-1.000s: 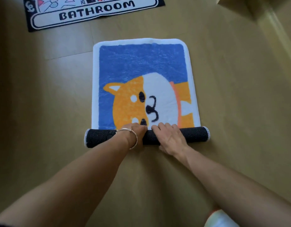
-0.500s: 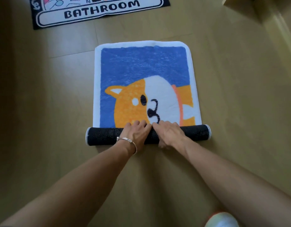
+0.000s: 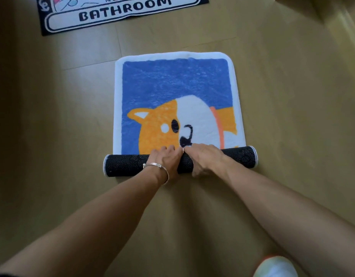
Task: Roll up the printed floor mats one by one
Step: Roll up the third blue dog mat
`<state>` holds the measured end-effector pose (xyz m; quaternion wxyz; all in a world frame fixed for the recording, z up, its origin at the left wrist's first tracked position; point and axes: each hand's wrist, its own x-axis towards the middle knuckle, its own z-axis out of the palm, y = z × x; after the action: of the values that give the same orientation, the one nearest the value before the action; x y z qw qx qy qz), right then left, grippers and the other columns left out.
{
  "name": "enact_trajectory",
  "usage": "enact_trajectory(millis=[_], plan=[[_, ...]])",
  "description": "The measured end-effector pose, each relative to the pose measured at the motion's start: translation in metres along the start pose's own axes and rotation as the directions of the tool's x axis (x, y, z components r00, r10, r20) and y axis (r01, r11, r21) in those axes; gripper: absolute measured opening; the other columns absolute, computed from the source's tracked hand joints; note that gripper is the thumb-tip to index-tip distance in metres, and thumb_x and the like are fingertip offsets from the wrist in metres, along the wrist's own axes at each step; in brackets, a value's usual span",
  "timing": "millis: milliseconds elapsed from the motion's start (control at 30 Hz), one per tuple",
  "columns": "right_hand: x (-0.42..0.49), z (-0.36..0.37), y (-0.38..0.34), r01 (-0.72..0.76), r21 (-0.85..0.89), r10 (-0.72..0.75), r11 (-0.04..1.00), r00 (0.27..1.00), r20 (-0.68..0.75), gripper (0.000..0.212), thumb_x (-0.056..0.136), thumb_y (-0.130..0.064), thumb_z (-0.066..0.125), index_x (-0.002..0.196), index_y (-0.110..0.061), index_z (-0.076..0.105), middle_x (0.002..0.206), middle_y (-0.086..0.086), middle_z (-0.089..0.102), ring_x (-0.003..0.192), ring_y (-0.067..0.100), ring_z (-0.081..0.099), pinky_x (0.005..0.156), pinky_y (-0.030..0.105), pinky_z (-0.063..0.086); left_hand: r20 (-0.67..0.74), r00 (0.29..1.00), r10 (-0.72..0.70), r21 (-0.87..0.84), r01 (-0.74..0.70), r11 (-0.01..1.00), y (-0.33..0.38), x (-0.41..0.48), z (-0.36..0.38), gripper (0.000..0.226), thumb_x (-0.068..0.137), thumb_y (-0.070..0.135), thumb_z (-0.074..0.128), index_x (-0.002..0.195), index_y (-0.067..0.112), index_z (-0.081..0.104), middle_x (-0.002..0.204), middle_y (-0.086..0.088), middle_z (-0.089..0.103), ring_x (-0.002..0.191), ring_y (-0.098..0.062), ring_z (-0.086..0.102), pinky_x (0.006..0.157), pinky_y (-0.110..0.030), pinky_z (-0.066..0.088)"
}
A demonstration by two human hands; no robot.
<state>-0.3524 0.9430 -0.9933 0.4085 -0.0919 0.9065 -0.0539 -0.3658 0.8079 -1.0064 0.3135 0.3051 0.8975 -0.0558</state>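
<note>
On the floor the dog mat lies flat, its near end already wound into a dark roll. Your left hand and right hand meet at the middle of the roll, fingers curled over it, probably to push both ends evenly.

Both bare arms are stretched forward and down, the forearms converging toward the middle. The left hand and the right hand are set side by side, palms down, index fingers touching. Their fingers are curled over the rolled mat, gripping it. A bracelet is worn on the left wrist.
</note>
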Motion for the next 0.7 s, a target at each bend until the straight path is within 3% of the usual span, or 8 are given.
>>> enact_trajectory(millis=[100, 167, 300, 400, 467, 567, 633, 700], plan=[[-0.007, 0.020, -0.005, -0.050, -0.117, 0.020, 0.992, 0.970, -0.244, 0.052, 0.079, -0.025, 0.068, 0.122, -0.017, 0.039, 0.112, 0.003, 0.050, 0.098, 0.023, 0.050, 0.080, 0.035, 0.034, 0.032, 0.999, 0.027, -0.115, -0.023, 0.993, -0.010, 0.007, -0.002, 0.045, 0.076, 0.037, 0.069, 0.109, 0.018, 0.046, 0.107, -0.006, 0.055, 0.094, -0.026, 0.057, 0.073, -0.037, 0.048], [-0.010, 0.027, -0.007, -0.080, -0.169, 0.024, 0.982, 0.951, -0.308, 0.047, 0.081, -0.022, 0.064, 0.121, -0.018, 0.040, 0.114, 0.003, 0.050, 0.101, 0.024, 0.050, 0.081, 0.035, 0.035, 0.023, 0.999, 0.037, -0.116, -0.034, 0.993, -0.011, 0.008, -0.002, 0.043, 0.078, 0.037, 0.069, 0.108, 0.017, 0.046, 0.107, -0.007, 0.054, 0.095, -0.025, 0.056, 0.072, -0.036, 0.046], [0.000, 0.008, -0.003, -0.049, -0.059, 0.043, 0.997, 0.994, -0.100, 0.040, 0.078, -0.025, 0.068, 0.107, -0.018, 0.042, 0.103, 0.002, 0.055, 0.086, 0.023, 0.051, 0.077, 0.036, 0.037, -0.076, 0.996, 0.042, -0.031, -0.045, 0.999, -0.006, 0.004, 0.004, 0.052, 0.081, 0.046, 0.063, 0.118, 0.019, 0.039, 0.114, -0.005, 0.050, 0.103, -0.025, 0.052, 0.080, -0.037, 0.042], [0.002, -0.010, -0.002, -0.035, 0.061, 0.029, 0.998, 0.995, 0.100, 0.040, 0.073, -0.028, 0.069, 0.104, -0.022, 0.045, 0.095, -0.003, 0.059, 0.080, 0.022, 0.054, 0.071, 0.032, 0.041, -0.083, 0.996, 0.024, -0.083, -0.031, 0.996, -0.005, 0.002, 0.006, 0.052, 0.079, 0.045, 0.064, 0.118, 0.020, 0.040, 0.112, -0.004, 0.052, 0.101, -0.026, 0.054, 0.079, -0.037, 0.043], [-0.003, -0.009, -0.003, 0.000, 0.014, 0.000, 1.000, 1.000, 0.029, 0.045, 0.073, -0.028, 0.068, 0.111, -0.021, 0.046, 0.101, -0.002, 0.059, 0.087, 0.023, 0.056, 0.072, 0.031, 0.038, -0.044, 0.999, 0.011, -0.146, -0.017, 0.989, -0.008, 0.003, 0.006, 0.050, 0.076, 0.044, 0.066, 0.115, 0.021, 0.044, 0.107, -0.004, 0.057, 0.096, -0.025, 0.057, 0.077, -0.036, 0.046], [-0.009, 0.005, -0.003, 0.017, -0.175, -0.056, 0.985, 0.973, -0.225, 0.054, 0.077, -0.031, 0.067, 0.122, -0.018, 0.041, 0.110, 0.002, 0.054, 0.098, 0.025, 0.054, 0.078, 0.035, 0.034, -0.015, 1.000, 0.014, -0.201, -0.016, 0.979, -0.013, 0.006, 0.002, 0.050, 0.074, 0.047, 0.067, 0.112, 0.021, 0.048, 0.104, -0.003, 0.061, 0.094, -0.026, 0.060, 0.077, -0.034, 0.049], [-0.009, 0.010, -0.002, -0.014, -0.179, -0.031, 0.984, 0.969, -0.245, 0.053, 0.078, -0.030, 0.067, 0.122, -0.017, 0.040, 0.112, 0.004, 0.053, 0.100, 0.025, 0.052, 0.081, 0.037, 0.036, -0.006, 1.000, 0.023, -0.206, -0.023, 0.978, -0.014, 0.005, -0.001, 0.051, 0.074, 0.048, 0.067, 0.112, 0.020, 0.047, 0.104, -0.003, 0.060, 0.095, -0.025, 0.059, 0.079, -0.035, 0.050], [-0.007, 0.007, -0.003, 0.004, -0.141, -0.027, 0.990, 0.985, -0.168, 0.049, 0.077, -0.026, 0.069, 0.116, -0.016, 0.041, 0.110, 0.004, 0.053, 0.099, 0.026, 0.053, 0.082, 0.039, 0.037, -0.020, 0.999, 0.046, -0.181, -0.049, 0.982, -0.013, 0.003, 0.001, 0.054, 0.075, 0.048, 0.066, 0.115, 0.020, 0.044, 0.106, -0.003, 0.057, 0.095, -0.024, 0.058, 0.078, -0.036, 0.050]])
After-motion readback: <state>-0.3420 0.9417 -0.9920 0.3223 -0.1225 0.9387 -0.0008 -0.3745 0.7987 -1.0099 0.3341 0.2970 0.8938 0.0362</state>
